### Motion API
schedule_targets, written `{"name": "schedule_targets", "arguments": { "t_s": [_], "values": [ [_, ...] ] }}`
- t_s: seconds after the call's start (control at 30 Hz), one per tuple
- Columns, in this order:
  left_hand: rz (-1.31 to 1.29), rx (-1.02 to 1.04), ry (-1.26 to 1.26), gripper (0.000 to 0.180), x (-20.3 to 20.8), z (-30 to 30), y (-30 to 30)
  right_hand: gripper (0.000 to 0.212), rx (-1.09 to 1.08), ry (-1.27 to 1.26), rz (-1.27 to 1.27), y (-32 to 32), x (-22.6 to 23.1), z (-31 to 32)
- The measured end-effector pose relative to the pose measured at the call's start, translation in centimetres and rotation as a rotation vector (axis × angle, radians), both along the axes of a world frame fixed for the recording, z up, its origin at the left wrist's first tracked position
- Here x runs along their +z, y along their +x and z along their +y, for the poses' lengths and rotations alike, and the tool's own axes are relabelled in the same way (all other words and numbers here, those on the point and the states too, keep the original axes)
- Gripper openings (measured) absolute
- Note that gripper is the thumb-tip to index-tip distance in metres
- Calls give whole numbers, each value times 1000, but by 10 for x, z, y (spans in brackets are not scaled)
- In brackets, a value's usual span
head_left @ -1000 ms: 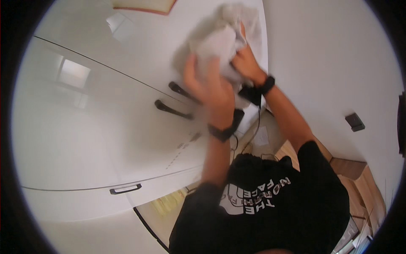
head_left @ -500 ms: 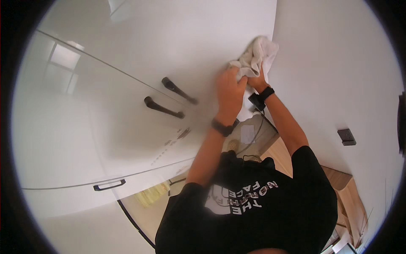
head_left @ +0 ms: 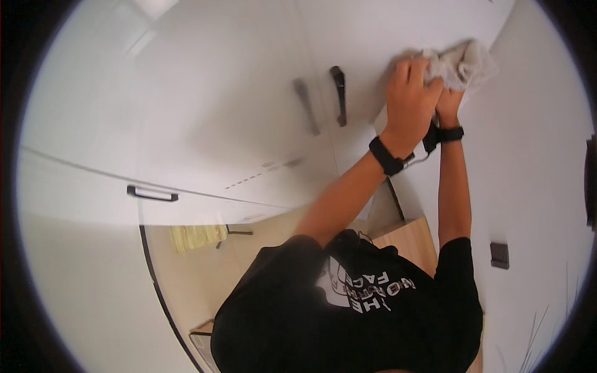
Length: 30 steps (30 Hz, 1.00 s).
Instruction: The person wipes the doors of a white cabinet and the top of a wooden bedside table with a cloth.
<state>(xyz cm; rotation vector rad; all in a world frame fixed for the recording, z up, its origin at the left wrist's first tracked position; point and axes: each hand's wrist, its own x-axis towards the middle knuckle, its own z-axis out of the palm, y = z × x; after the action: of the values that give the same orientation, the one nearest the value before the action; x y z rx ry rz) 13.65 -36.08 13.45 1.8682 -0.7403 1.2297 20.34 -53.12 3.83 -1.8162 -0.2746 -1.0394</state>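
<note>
A crumpled off-white cloth [head_left: 459, 64] is bunched against the upper right part of a tall, glossy white cabinet [head_left: 249, 81], near the adjoining wall. My left hand [head_left: 410, 102] grips the cloth's left edge with curled fingers. Just right of it, my right hand [head_left: 448, 105] holds the bunch from below, its fingers largely covered by the folds. Both wrists wear black bands. Left of my hands, a dark bar handle [head_left: 340, 96] sits on the cabinet front, with a second, blurred handle [head_left: 306, 107] beside it.
Below the doors is a panel with a black pull handle [head_left: 152, 196]. A yellow bundle [head_left: 196, 237] lies low at left, next to thin black legs. On the right wall [head_left: 528, 143] is a dark switch plate [head_left: 499, 255]. A wooden surface [head_left: 407, 242] shows beyond my shirt.
My view has turned, shifting the cabinet and its handles within the picture. Both hands and the cloth now appear farther right and slightly higher, with the cloth still gripped.
</note>
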Motion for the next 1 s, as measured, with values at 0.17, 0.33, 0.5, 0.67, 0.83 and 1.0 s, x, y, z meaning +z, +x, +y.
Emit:
{"name": "schedule_targets", "arguments": {
  "t_s": [0.17,0.33,0.5,0.67,0.83,1.0],
  "values": [
    [255,42,195,21,-81,49,-23,59,-27,11,175,-45,-55,70],
    [343,111,214,22,-148,124,-53,71,69,-314,439,-82,-109,122],
    [625,367,-56,20,-165,200,-75,72,307,-285,519,-105,-149,183],
    [225,749,-216,16,-145,272,-85,72,328,-574,170,-119,-101,277],
    [-204,1039,-52,28,-60,279,-77,74,411,-322,198,-111,-25,325],
    [-306,905,-236,30,27,277,-61,79,291,-159,-83,-105,93,339]
  ]
}}
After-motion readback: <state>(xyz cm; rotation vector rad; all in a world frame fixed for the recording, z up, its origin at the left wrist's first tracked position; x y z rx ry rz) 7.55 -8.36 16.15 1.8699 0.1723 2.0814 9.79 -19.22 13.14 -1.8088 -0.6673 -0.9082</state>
